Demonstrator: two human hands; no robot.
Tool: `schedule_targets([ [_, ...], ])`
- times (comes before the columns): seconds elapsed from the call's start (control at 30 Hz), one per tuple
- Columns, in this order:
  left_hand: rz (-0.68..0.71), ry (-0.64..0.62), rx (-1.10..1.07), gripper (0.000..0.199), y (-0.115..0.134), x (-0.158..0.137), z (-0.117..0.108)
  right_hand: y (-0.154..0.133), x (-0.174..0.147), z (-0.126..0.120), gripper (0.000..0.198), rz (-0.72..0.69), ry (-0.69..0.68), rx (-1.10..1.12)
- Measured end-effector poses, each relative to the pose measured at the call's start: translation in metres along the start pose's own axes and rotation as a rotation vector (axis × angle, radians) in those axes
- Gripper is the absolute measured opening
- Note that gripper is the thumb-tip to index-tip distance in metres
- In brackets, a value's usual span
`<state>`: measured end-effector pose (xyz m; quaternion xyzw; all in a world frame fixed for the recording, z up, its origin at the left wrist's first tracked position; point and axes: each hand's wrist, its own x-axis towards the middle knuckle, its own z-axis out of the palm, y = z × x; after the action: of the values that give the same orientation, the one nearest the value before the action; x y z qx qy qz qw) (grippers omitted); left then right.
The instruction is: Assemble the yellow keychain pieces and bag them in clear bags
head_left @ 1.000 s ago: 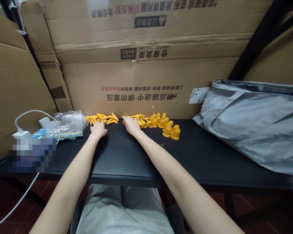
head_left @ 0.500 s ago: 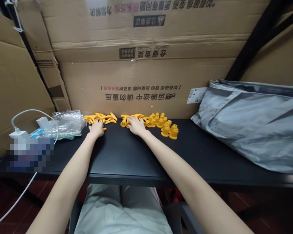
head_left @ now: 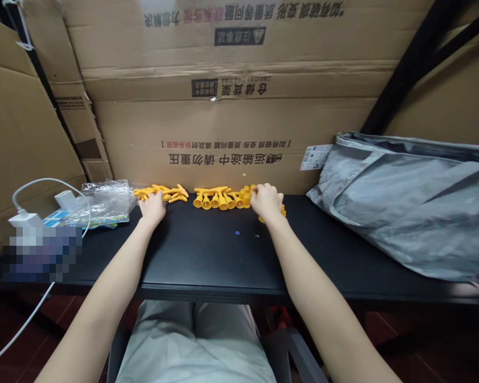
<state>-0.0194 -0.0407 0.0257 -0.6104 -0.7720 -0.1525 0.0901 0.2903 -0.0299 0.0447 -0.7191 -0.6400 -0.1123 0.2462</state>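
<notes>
My left hand (head_left: 153, 207) rests at the near edge of a pile of yellow T-shaped handles (head_left: 180, 192), its fingers curled in among them. Dark bead chains show beside these fingers; what they hold is hidden. To the right, a row of yellow bell-shaped pieces with T-shaped tops (head_left: 222, 200) lies with the flared ends towards me. My right hand (head_left: 267, 202) is over the yellow stepped cups (head_left: 247, 192) at the row's right end, fingers bent down and closed. It covers most of the cups, and I cannot see what is between its fingertips.
Clear plastic bags (head_left: 107, 198) lie on flat coloured packs at the left, near a white charger with a cable (head_left: 26, 222). A large grey bag (head_left: 403, 207) fills the right side. A cardboard panel (head_left: 223, 122) stands behind the black table (head_left: 207, 260).
My right hand has moved right, from the row of bell-shaped pieces to the stepped cups, uncovering the row. My left hand stays at the handle pile. The view has shifted slightly.
</notes>
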Motion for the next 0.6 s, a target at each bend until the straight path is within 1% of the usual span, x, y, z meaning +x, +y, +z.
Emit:
schedule_targets([
  [0.1, -0.052, 0.101, -0.047, 0.034, 0.001, 0.001, -0.006, 0.003, -0.002, -0.003, 0.032, 0.052, -0.034, -0.095],
  [0.17, -0.053, 0.19, -0.103, 0.031, 0.001, 0.001, -0.01, 0.004, -0.002, -0.002, 0.031, 0.074, -0.075, -0.139],
  [0.23, -0.017, 0.257, -0.177, 0.026, 0.003, 0.002, -0.011, 0.005, -0.002, 0.001, 0.031, 0.088, -0.131, -0.159],
  [0.3, 0.044, 0.275, -0.265, 0.021, 0.005, 0.003, -0.009, 0.005, -0.001, 0.005, 0.029, 0.091, -0.195, -0.159],
  [0.4, 0.19, 0.213, -0.411, 0.012, 0.009, 0.003, -0.001, 0.003, -0.002, 0.007, 0.026, 0.06, -0.243, -0.145],
  [0.5, 0.4, 0.088, -0.541, 0.011, 0.013, 0.002, 0.009, 0.0, -0.004, 0.005, 0.028, 0.013, -0.244, -0.121],
  [0.6, 0.532, -0.029, -0.603, 0.01, 0.018, 0.0, 0.018, -0.005, -0.006, 0.003, 0.026, -0.026, -0.253, -0.076],
])
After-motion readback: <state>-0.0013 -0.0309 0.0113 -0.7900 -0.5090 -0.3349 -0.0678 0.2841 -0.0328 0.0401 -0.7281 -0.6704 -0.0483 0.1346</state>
